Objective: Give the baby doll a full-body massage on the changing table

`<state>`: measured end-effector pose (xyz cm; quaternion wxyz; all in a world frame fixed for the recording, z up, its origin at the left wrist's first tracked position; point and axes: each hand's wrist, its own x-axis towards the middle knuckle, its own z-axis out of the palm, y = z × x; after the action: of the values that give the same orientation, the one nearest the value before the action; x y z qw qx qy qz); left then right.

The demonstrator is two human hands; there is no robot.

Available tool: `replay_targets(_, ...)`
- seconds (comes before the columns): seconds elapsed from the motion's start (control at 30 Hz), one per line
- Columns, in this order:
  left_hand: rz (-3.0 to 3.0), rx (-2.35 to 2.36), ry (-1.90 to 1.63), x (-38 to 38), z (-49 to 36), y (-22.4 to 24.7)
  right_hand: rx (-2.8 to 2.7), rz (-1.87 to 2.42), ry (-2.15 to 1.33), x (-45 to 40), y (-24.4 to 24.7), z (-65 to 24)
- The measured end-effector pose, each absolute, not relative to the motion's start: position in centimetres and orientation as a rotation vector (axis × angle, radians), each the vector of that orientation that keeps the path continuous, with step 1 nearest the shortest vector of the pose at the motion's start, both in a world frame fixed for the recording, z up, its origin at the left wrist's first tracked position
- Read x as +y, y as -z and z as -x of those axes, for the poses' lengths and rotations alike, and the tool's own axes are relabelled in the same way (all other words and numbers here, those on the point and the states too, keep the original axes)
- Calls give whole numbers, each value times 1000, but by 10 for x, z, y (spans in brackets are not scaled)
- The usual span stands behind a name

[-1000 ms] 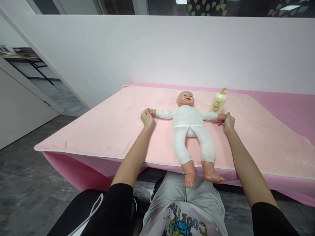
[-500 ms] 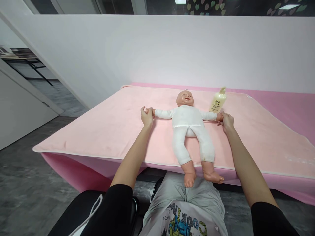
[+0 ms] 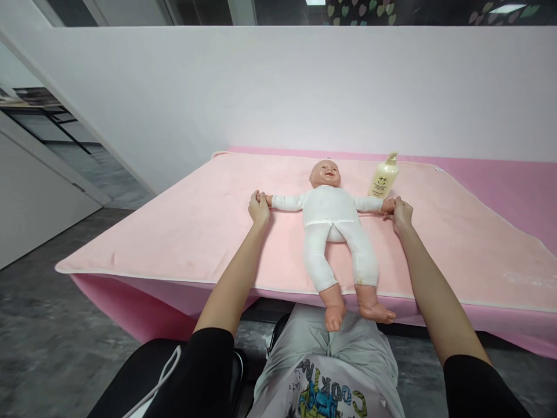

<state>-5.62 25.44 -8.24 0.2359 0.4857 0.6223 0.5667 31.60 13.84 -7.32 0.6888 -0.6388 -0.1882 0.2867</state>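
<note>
A baby doll with a white cloth body lies on its back, its arms stretched out to both sides and its feet over the table's near edge. My left hand is closed around the doll's hand on the left. On the other side, my right hand grips the doll's other hand between thumb and fingers. Just beyond that arm, a pale yellow pump bottle stands slightly tilted in view. Under the doll spreads a peach-pink blanket.
A brighter pink cover shows beneath the blanket and hangs over the table's front. Behind the table rises a white wall. A black chair with a white cable is at the lower left.
The fingers of my left hand have closed more around the doll's hand. Otherwise the view has only shifted slightly; the doll and bottle lie as before.
</note>
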Motion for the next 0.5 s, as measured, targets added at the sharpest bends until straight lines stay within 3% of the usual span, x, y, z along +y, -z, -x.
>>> replay_targets(0.5,-1259,1656,-1567,250,53,77,-484,1399,-670,135,68,-313)
